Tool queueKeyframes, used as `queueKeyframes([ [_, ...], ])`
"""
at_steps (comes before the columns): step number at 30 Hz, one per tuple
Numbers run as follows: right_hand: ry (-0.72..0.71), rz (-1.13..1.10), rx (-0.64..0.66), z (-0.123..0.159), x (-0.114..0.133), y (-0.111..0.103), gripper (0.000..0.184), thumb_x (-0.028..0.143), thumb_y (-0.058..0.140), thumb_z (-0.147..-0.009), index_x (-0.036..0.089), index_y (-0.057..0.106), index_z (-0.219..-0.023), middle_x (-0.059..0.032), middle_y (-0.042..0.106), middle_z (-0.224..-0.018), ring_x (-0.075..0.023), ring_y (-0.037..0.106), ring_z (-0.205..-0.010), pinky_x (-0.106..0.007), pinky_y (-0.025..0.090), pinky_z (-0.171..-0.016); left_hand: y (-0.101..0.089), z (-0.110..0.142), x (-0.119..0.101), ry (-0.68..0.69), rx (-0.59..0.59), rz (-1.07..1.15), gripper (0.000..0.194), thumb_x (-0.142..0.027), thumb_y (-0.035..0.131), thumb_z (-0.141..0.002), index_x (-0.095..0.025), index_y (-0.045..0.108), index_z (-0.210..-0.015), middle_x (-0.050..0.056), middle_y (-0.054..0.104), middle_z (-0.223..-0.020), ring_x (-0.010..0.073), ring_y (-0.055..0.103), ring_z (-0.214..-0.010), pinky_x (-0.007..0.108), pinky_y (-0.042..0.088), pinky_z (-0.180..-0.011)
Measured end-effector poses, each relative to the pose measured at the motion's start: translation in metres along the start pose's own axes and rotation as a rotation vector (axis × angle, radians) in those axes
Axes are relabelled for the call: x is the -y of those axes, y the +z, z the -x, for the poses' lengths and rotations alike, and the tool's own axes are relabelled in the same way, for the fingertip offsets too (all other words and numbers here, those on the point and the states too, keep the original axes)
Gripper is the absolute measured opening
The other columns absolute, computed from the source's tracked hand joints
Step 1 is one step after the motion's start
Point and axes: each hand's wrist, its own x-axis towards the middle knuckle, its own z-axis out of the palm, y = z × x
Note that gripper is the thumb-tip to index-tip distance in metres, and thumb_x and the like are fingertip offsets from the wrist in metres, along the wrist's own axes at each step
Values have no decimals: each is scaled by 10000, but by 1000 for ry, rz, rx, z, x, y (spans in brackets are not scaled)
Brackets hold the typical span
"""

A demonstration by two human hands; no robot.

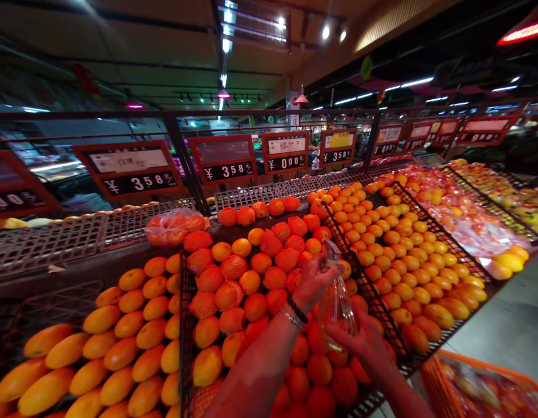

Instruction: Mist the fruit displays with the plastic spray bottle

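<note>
A clear spray bottle [340, 302] is held upright between my two hands, above the middle crate of orange fruit. My left hand [315, 281], with a dark beaded bracelet and a silver one on its wrist, is closed round the bottle's neck just under the spray head [331, 251]. Lower down, my right hand [360, 337] grips the bottle near its base. Below and around both hands lie round orange fruits [255, 306], several of them wrapped in foam netting [287, 259].
Long yellow-orange mangoes [99, 345] fill the left section. Small orange fruits [395, 249] fill a black crate at right, with bagged fruit [438, 197] beyond. Price signs [229, 161] hang along a rail behind. An orange basket [487, 377] stands at lower right.
</note>
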Motion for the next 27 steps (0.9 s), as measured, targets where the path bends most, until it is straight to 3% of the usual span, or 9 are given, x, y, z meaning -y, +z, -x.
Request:
queueKeyframes([
  [4, 40, 79, -62, 2, -21, -34, 756, 627, 907, -752, 236, 730, -1374, -123, 862, -1249, -392, 818, -1172, -534, 675, -1074, 36, -9, 20, -42, 10, 16, 463, -536, 898, -858, -182, 717, -1096, 6, 714, -991, 167, 610, -858, 323, 484, -799],
  [10, 138, 124, -60, 38, -50, -76, 793, 659, 892, -735, 245, 741, -1394, -143, 858, -1304, -421, 819, -1218, -568, 679, -1085, 70, 11, 65, -168, 144, 115, 719, -582, 1008, -726, -189, 659, -1217, 22, 725, -1086, 174, 650, -896, 324, 515, -811],
  [16, 309, 162, -80, 94, -103, -96, 747, 618, 902, -701, 235, 780, -1330, -157, 876, -1239, -442, 827, -1188, -566, 690, -1052, 107, 68, 122, -351, 150, 147, 483, -475, 945, -782, -172, 708, -1073, -21, 673, -875, 127, 551, -762, 295, 426, -719],
  [20, 407, 168, -75, 137, -142, -109, 761, 592, 946, -610, 237, 784, -1263, -153, 882, -1201, -452, 831, -1159, -536, 704, -1013, 126, 113, 150, -471, 156, 199, 530, -492, 952, -787, -189, 676, -1124, -27, 668, -881, 127, 568, -753, 295, 438, -704],
  [24, 484, 100, -60, 170, -142, -110, 785, 573, 986, -609, 261, 776, -1298, -146, 878, -1200, -463, 830, -1145, -586, 690, -1036, 128, 149, 164, -559, 157, 236, 807, -549, 1020, -706, -225, 608, -1320, -15, 698, -976, 123, 570, -727, 294, 436, -679],
  [27, 507, 45, -29, 182, -129, -102, 746, 559, 1008, -603, 283, 805, -1266, -148, 873, -1174, -499, 826, -1142, -641, 691, -1020, 124, 171, 170, -597, 146, 249, 753, -576, 1006, -726, -232, 618, -1272, -6, 707, -1001, 133, 610, -757, 312, 480, -729],
])
